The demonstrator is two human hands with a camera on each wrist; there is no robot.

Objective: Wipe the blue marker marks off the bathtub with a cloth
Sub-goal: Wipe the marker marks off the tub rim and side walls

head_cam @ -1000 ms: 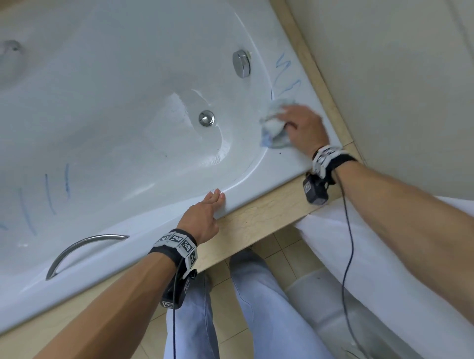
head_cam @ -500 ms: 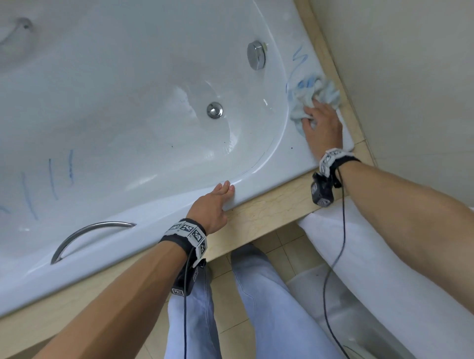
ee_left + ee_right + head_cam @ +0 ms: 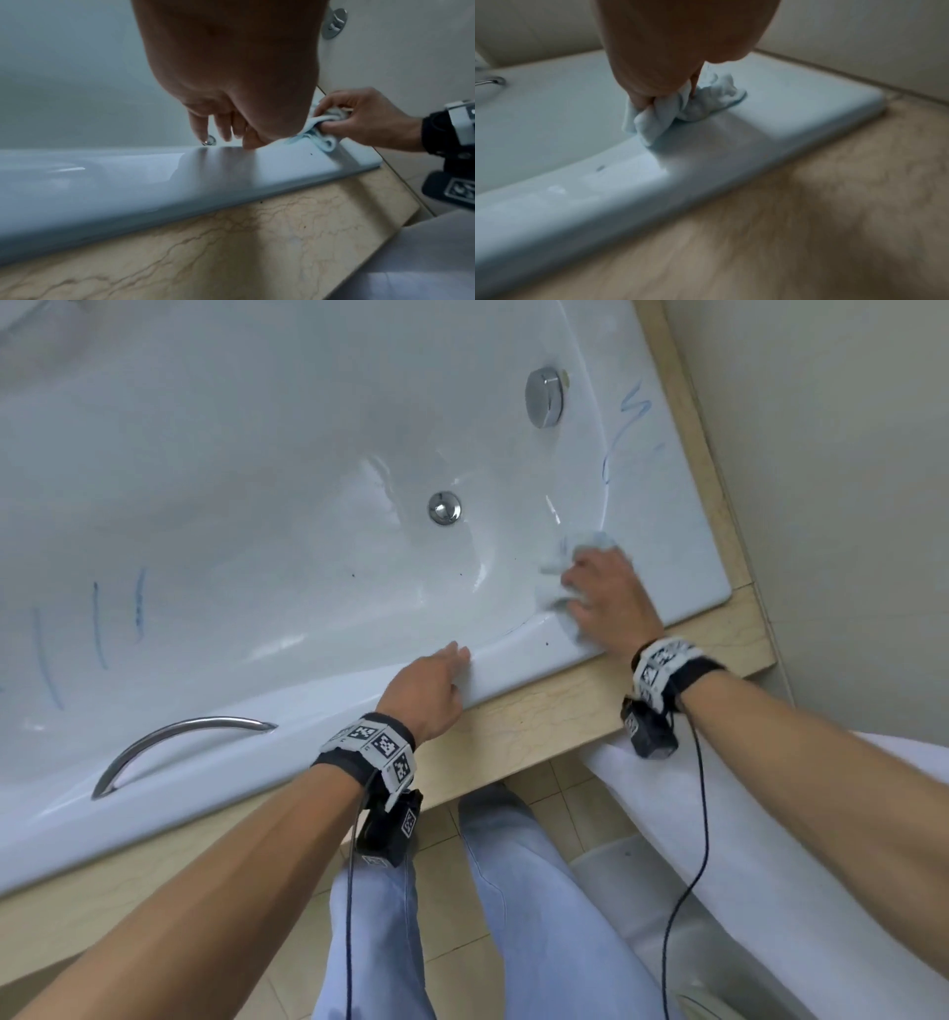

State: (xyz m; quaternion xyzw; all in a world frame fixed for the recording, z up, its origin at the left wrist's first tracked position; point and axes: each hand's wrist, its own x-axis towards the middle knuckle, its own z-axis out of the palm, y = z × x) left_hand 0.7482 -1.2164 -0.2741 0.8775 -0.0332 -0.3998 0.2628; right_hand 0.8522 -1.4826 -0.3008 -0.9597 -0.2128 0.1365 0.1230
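Observation:
My right hand (image 3: 603, 593) grips a crumpled white cloth (image 3: 554, 572) (image 3: 680, 109) (image 3: 318, 132) and presses it on the near right corner of the white bathtub's rim (image 3: 667, 567). A blue squiggle (image 3: 629, 423) runs along the rim beyond the cloth. Three blue strokes (image 3: 97, 629) mark the tub's inner wall at the left. With straight fingers, my left hand (image 3: 431, 683) (image 3: 231, 121) rests on the near rim.
A chrome drain (image 3: 444, 507) sits in the tub floor and a chrome overflow knob (image 3: 544, 397) on the end wall. A chrome grab handle (image 3: 174, 742) lies at the near left. A beige marble ledge (image 3: 513, 726) borders the tub. A white fixture (image 3: 770, 865) stands to my right.
My right hand has pulled the cloth back along the rim from the far squiggle to the near corner. The squiggle shows again, fainter in part. The left hand stays on the rim.

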